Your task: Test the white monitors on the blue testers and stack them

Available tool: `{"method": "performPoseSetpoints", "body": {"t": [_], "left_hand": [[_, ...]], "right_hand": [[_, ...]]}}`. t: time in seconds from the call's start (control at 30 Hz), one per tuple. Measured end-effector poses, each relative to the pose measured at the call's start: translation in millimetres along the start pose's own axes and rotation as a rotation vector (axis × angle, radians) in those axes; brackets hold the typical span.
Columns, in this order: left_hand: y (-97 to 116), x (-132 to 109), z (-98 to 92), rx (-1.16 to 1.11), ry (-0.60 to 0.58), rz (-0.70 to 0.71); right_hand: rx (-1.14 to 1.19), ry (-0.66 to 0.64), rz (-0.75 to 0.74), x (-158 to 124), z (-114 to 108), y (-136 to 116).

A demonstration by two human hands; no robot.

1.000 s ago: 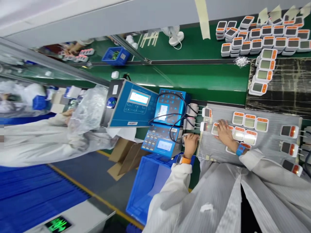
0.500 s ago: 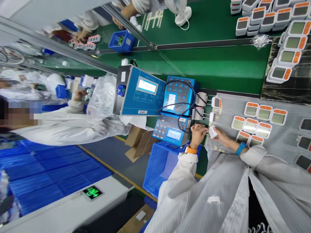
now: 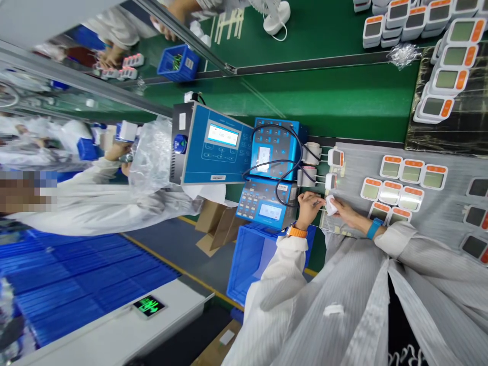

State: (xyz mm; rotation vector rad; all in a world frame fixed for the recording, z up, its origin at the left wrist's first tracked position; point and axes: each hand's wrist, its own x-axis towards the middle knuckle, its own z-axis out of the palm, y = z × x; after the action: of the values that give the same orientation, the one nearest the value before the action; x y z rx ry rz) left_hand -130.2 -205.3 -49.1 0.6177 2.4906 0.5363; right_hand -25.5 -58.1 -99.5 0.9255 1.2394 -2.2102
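Note:
My right hand [image 3: 345, 209], with a blue wristband, is closed round a small white device [image 3: 331, 205] at the left edge of a grey mat [image 3: 438, 218]. My left hand [image 3: 308, 206], with an orange watch strap, pinches at the device's near end, beside a small blue tester [image 3: 265, 206]; what it grips is too small to make out. Two similar devices [image 3: 335, 158] lie just beyond, joined by thin tubes to white cylinders [image 3: 313, 152]. Several white and orange devices [image 3: 409, 171] with lit screens lie in rows on the mat.
A second blue tester [image 3: 272, 152] and a larger blue unit [image 3: 213, 145] stand left of the mat. A green conveyor [image 3: 343, 101] runs behind, with stacked devices [image 3: 404, 20] and a fan [image 3: 274, 12]. A blue crate [image 3: 255, 259] sits below. A person in white [image 3: 95, 198] works on the left.
My right hand left the row of devices on the mat and came over to my left hand with a white device in it. The view shifted slightly.

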Motion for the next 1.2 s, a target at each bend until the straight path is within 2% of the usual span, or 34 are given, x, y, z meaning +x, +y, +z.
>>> {"method": "performPoseSetpoints", "body": {"t": [0.13,0.43,0.57,0.63,0.73,0.8,0.93,1.2], "left_hand": [[-2.0,8.7,-5.6,0.035,-0.064,0.055],[-7.1,13.5,-1.3,-0.004,-0.041,0.068],[-6.8,0.8,-0.1,0.022,0.093,0.08],[-7.3,-11.1,0.5,0.046,0.119,0.107],[-9.3,-25.8,2.5,0.066,0.039,0.171],[-10.8,-29.3,4.5,0.075,0.025,0.164],[-11.5,-25.3,6.5,0.057,0.041,0.107],[-7.5,-22.9,4.4,0.049,0.016,0.092]], "right_hand": [[0.047,-0.032,0.029,1.3,-1.9,1.3],[-0.002,-0.029,0.026,3.4,-2.4,-3.3],[0.079,0.014,0.05,1.9,0.0,-1.8],[0.123,0.039,0.045,1.3,1.2,1.5],[0.157,0.05,0.036,1.9,3.0,6.3],[0.149,0.055,0.035,2.9,4.5,7.4],[0.135,0.081,0.042,2.7,7.7,3.5],[0.158,0.07,0.045,-2.8,7.6,-4.0]]}}
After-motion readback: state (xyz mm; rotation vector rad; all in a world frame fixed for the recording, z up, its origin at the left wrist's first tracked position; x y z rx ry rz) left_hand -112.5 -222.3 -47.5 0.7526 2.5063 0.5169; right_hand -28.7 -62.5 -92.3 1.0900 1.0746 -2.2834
